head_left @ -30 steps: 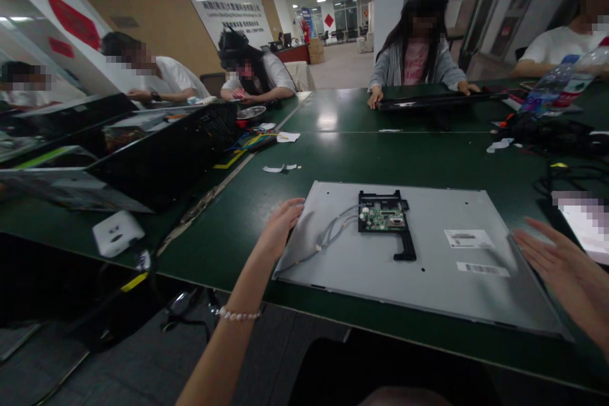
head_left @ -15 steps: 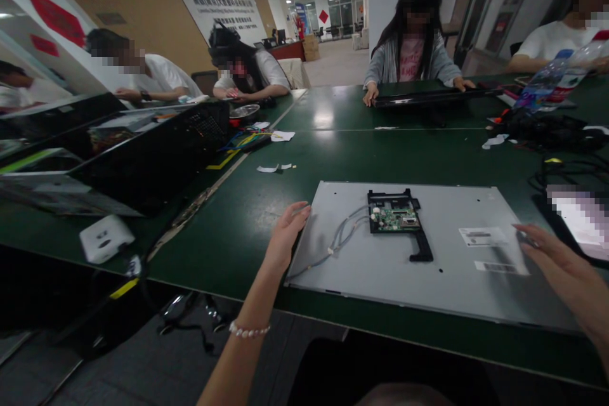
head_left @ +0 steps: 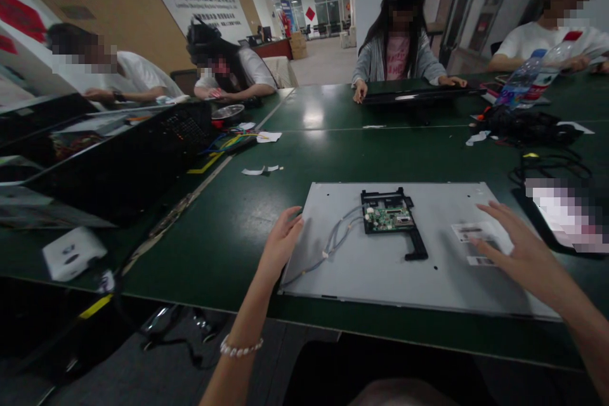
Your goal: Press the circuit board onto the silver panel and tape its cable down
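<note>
A flat grey panel (head_left: 333, 279) lies on the green table in front of me. On it sit a black bracket (head_left: 417, 244) with a green circuit board (head_left: 387, 219), a grey cable (head_left: 335, 238) running to the left edge, and white labels (head_left: 469, 232) on the right. At the panel's left edge is my left hand (head_left: 280, 238), fingers apart and holding nothing; whether it touches the edge I cannot tell. Over the right part, beside the labels, my right hand (head_left: 516, 247) hovers with fingers spread and nothing in it.
Black computer cases (head_left: 109, 171) stand on the left, with a white device (head_left: 73, 254) nearer me. A phone (head_left: 561, 216), black cables (head_left: 533, 127) and bottles (head_left: 521, 79) are on the right. Across the table (head_left: 314, 158), a person (head_left: 397, 57) touches a black panel (head_left: 423, 96).
My right hand has moved inward from the panel's right edge to above its labels, and its fingers have spread. My left hand stays by the left edge. The view has shifted slightly.
</note>
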A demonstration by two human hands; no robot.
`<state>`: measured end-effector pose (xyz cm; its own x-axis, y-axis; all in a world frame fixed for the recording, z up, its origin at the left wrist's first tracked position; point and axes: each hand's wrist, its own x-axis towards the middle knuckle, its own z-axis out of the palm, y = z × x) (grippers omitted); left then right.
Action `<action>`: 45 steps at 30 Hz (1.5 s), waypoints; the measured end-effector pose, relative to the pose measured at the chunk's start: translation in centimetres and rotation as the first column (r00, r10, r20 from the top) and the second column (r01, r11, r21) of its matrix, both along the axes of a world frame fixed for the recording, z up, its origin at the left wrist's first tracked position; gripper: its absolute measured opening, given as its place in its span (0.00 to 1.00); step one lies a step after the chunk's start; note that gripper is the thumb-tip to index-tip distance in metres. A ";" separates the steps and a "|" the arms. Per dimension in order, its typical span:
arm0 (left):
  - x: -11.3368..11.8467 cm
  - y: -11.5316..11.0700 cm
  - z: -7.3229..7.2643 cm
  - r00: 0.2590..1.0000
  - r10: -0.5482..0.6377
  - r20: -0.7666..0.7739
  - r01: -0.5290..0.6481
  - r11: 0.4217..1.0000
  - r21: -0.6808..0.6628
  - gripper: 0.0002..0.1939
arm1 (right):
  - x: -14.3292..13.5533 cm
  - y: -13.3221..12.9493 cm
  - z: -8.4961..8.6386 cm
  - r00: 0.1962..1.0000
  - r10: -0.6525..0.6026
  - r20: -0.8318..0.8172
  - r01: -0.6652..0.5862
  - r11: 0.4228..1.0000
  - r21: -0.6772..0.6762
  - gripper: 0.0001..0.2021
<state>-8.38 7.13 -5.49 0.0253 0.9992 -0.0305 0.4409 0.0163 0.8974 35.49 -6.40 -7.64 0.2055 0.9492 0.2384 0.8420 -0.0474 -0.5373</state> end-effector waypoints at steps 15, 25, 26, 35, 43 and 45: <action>0.3 -0.7 -0.5 0.948 -0.019 -0.318 0.130 0.934 0.332 0.19 | -5.9 11.2 1.7 0.825 0.548 -0.137 -0.561 0.825 -0.076 0.52; 0.8 -1.2 0.3 0.874 -0.001 -0.485 0.256 0.851 0.459 0.17 | -6.3 10.5 2.0 0.856 0.513 -0.064 -0.515 0.857 -0.015 0.53; 0.7 -1.1 0.3 0.871 -0.004 -0.491 0.257 0.855 0.451 0.18 | -6.2 10.2 2.0 0.858 0.510 -0.065 -0.512 0.859 -0.012 0.53; 0.2 -1.3 0.2 0.857 -0.194 -0.477 0.354 0.895 0.272 0.23 | -5.1 8.5 0.7 0.880 0.468 -0.079 -0.469 0.883 0.003 0.50; 0.1 -2.0 1.0 0.756 -0.409 -0.510 0.511 0.857 0.070 0.28 | -4.4 8.1 -0.1 0.872 0.482 -0.087 -0.482 0.876 0.032 0.48; 0.1 -2.0 1.1 0.728 -0.431 -0.533 0.532 0.846 0.043 0.30 | -4.3 7.9 -0.1 0.871 0.484 -0.089 -0.483 0.875 0.028 0.48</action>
